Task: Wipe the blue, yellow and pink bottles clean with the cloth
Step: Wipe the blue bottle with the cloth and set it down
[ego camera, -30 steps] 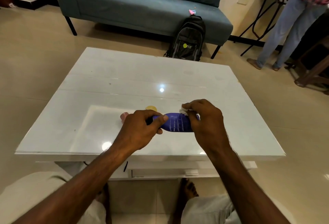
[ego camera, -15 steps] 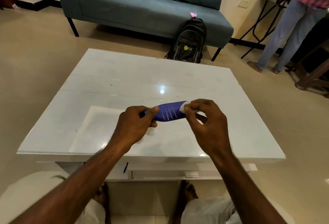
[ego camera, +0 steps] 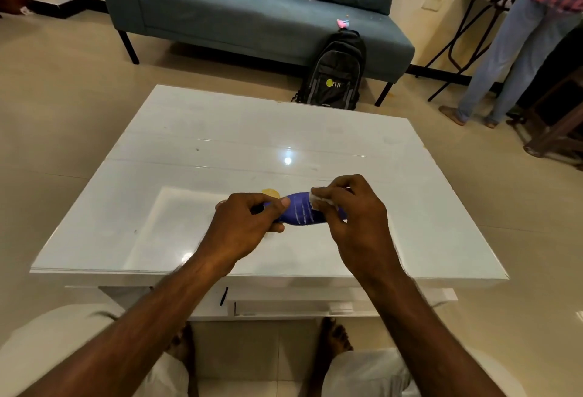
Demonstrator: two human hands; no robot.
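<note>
Change: since half a second ago, blue bottle rolled lower and flatter; yellow cap back in sight behind it.
Blue bottle (ego camera: 299, 213): mid-frame, lying sideways above the table (ego camera: 195, 144), pinched at both ends.
Cloth (ego camera: 318, 201): small white wad pressed on the bottle's right part.
Right hand (ego camera: 353, 217): fingers closed on cloth.
Left hand (ego camera: 243, 226): clamped on the bottle's left end.
Yellow bottle (ego camera: 270, 192): just behind, mostly hidden.
Backpack (ego camera: 334, 75): upper centre, against sofa (ego camera: 252, 15).
</note>
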